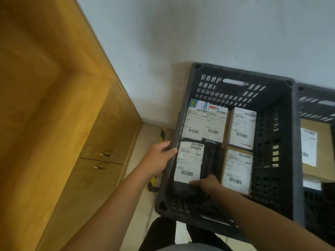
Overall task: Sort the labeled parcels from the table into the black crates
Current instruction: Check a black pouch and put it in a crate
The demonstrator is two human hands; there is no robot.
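Black crate [282,142] is seen on the floor against the wall [199,33]; a second crate [316,104] is set touching its right side.

Left hand [159,158] is closed over the black crate's left rim, thumb on top, fingers wrapped at the edge; nothing else is held by it.

Right hand [207,184] is reached inside the crate and laid on the near end of the black-wrapped parcel [210,160]; fingers are stretched leftward along the lower edge of its white label [189,161]; whether the parcel is actually gripped cannot be told, as the thumb is hidden and the frame is blurred.

The black-wrapped parcel is placed in the near-left part of the crate, label up, against the left wall.

Four more labelled parcels are laid in the same crate: two white parcels [194,122] side by side at far left, a white box [243,127] at far right, a brown box [235,169] at near right, just beside the right hand.

A cardboard parcel [311,151] is seen in the second crate.

Wooden cabinet [108,133] is stood to the left; black-yellow tape [163,133] is stuck on the floor between cabinet and crate.
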